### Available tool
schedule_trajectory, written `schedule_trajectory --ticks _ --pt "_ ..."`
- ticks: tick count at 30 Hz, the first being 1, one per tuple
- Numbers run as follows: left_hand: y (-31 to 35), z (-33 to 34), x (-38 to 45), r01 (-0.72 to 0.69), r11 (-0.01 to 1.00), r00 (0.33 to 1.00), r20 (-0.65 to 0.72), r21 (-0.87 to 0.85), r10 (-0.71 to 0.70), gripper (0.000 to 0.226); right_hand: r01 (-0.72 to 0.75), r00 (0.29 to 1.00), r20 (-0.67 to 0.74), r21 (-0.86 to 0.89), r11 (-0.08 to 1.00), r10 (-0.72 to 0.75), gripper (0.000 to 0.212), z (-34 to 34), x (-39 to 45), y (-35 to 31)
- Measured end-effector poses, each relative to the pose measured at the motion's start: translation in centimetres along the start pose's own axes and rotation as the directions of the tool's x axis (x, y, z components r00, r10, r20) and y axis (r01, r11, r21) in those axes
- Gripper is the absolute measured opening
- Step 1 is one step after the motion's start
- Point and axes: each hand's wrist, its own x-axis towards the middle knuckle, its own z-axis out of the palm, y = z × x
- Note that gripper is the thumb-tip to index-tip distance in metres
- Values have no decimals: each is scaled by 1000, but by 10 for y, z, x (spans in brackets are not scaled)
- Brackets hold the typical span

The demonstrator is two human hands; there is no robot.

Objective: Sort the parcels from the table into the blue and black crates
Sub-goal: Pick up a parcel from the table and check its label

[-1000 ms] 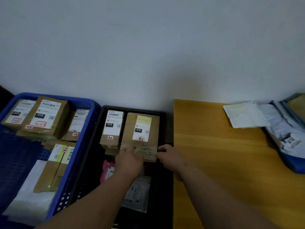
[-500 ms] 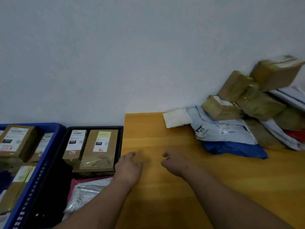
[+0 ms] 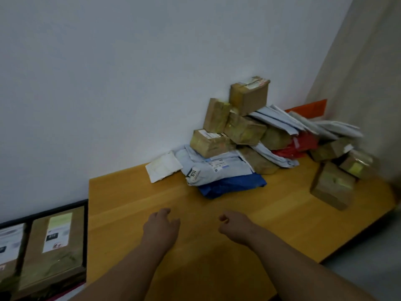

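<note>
A heap of parcels (image 3: 245, 131) lies against the wall at the back of the wooden table (image 3: 134, 203): brown cardboard boxes stacked over grey, blue and red mailer bags. A flat white envelope (image 3: 163, 167) lies at the heap's left end. My left hand (image 3: 161, 228) and my right hand (image 3: 233, 227) hover over the bare table in front of the heap, both holding nothing, fingers loosely curled. At the lower left stands the black crate (image 3: 85, 206), with a brown labelled box (image 3: 54, 246) in it. The blue crate is out of view.
More brown boxes (image 3: 333, 187) sit at the table's right end near its edge. An orange bag (image 3: 308, 109) leans on the wall behind the heap. A beige curtain (image 3: 364, 72) hangs at the far right. Grey floor (image 3: 368, 257) shows beyond the table's right edge.
My hands let go of the brown box in the black crate and moved right over the table. The view swung right, bringing the parcel heap in and the blue crate out.
</note>
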Motion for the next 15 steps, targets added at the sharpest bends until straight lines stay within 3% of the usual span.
schedule_trajectory --ticks 7,15 --pt "91 58 6 -62 998 998 -8 -16 62 49 -17 1000 1 22 1000 17 47 -80 7 71" --pt "195 170 -10 -85 991 989 108 -105 96 52 -107 993 -47 -60 992 105 48 -199 21 182"
